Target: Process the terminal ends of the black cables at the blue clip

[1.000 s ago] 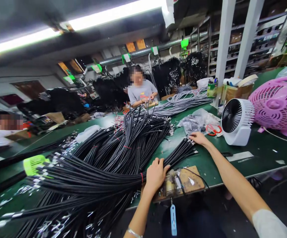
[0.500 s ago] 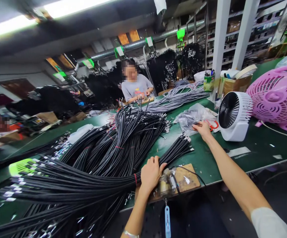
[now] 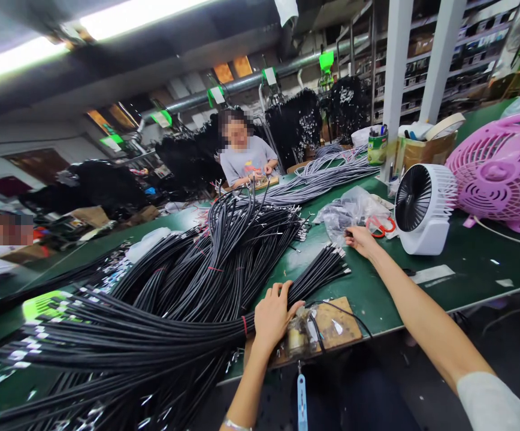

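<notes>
My left hand point(image 3: 272, 312) is wrapped over a bundle of black cables point(image 3: 165, 332), just right of a red tie around it. White and metal tips show at both ends of the bundle. Beneath that hand lies a wooden board point(image 3: 338, 323) with a small metal fixture point(image 3: 296, 338) on it. Over by the front edge of a clear plastic bag point(image 3: 347, 209), my right hand point(image 3: 362, 240) has its fingers pinched together. Whatever is between those fingertips is too small to make out. Red-handled scissors point(image 3: 382, 226) lie just beyond the right hand.
More black cables point(image 3: 237, 257) are heaped behind the bundle, with grey cables point(image 3: 314, 182) farther back. A small white fan point(image 3: 426, 209) and a pink fan point(image 3: 502, 173) stand at the right. Across the green table point(image 3: 475, 269) sits a co-worker point(image 3: 246, 155), hands at a small board.
My right hand has shifted a little left and down, toward the bag's near edge, uncovering more of the scissors. My left hand stays on the cable bundle.
</notes>
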The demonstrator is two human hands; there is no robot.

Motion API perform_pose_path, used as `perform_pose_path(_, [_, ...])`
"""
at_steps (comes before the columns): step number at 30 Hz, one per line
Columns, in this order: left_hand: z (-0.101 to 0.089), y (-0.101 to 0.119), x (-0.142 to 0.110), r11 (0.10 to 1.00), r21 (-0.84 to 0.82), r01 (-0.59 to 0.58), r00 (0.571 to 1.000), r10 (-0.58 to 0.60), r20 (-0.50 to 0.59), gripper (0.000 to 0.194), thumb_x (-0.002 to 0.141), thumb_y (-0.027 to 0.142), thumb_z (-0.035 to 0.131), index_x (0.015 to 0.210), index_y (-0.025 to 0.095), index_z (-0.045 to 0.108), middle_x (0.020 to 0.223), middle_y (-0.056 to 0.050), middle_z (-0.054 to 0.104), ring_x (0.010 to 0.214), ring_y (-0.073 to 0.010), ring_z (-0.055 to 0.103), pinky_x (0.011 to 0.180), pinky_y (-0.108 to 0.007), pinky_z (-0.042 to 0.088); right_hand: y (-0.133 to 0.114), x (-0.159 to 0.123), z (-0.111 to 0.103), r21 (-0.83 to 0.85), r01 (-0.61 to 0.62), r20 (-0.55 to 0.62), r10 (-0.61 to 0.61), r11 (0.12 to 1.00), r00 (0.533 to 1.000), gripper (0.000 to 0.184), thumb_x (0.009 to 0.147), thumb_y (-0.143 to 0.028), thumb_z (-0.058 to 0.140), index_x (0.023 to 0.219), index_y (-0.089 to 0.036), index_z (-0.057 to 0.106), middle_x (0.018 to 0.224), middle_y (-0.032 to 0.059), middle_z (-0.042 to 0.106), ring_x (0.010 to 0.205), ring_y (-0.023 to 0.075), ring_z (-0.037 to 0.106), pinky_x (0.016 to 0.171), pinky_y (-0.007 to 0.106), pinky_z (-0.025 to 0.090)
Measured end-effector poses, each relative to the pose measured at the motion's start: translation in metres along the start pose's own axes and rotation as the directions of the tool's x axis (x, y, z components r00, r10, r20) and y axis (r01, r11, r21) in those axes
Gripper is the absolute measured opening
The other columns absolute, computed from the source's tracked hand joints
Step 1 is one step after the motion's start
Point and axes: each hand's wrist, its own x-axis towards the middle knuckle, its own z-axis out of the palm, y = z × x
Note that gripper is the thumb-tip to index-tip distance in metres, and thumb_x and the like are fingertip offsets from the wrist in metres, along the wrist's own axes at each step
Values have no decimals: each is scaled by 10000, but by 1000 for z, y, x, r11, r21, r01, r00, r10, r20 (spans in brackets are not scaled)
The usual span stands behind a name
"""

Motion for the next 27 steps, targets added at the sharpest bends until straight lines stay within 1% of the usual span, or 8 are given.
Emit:
perform_pose_path(2, [-2,-1,-1,999,-43,-30,1000,30,9,486,918,473,471,1375,332,389,1253,-35,567,1030,-219,567,790,-311,501,0,-1,2,-157,-72,25,77,985,997,332,917,-319,567,1203,-153,550,1200,92,586,1015,220,612,845,425,534])
perform_pose_path(6, [-4,-4,0,988,-145,-59,997,65,37,544,881,371,578,1386,410,379,1365,44,538,1093,-200,544,849,-308,504,4,-6,18,-496,-85,38,119,864,992,312,920,-322,560,1188,-163,564,1206,86,586,1022,221,608,854,419,530])
perform_pose_path(9, [-3,-7,2,978,-204,-52,997,61,39,548,855,343,621,1363,409,426,1374,71,546,1126,-188,535,897,-314,497,6,-7,24,-621,-63,58,126,781,990,305,925,-315,553,1194,-171,560,1216,94,581,1022,211,607,859,420,528])
perform_pose_path(11, [-3,-7,3,972,-229,-45,997,57,43,547,846,333,634,1353,408,446,1374,77,550,1130,-187,538,910,-321,495,4,-6,24,-658,-46,81,131,752,988,306,924,-315,554,1194,-169,560,1214,93,582,1021,212,607,858,420,529])
perform_pose_path(13, [-4,-7,3,969,-246,-35,997,50,56,545,843,321,637,1350,411,456,1375,78,550,1133,-190,542,913,-327,495,2,-3,20,-662,-28,111,135,749,985,309,922,-318,557,1191,-165,562,1209,91,585,1019,215,609,855,418,530])
perform_pose_path(16, [-5,-6,3,967,-255,-29,997,45,59,540,847,321,631,1352,407,459,1374,79,553,1127,-192,550,916,-333,494,-1,2,13,-611,-7,143,118,791,983,322,913,-333,568,1179,-151,571,1194,75,592,1020,238,610,848,420,533])
perform_pose_path(23, [-4,-5,3,967,-253,-14,998,31,63,536,848,319,631,1349,410,462,1374,86,552,1131,-194,554,892,-331,505,-14,4,-15,-319,-23,34,36,947,999,328,920,-319,561,1206,-159,549,1205,93,584,1016,216,611,847,425,533])
perform_pose_path(27, [-4,-4,4,970,-242,-4,997,22,71,536,853,322,626,1351,418,455,1383,83,543,1143,-201,547,879,-341,507,-19,1,-19,-241,-45,91,69,969,993,329,919,-319,563,1205,-157,549,1203,93,585,1015,217,612,845,424,534])
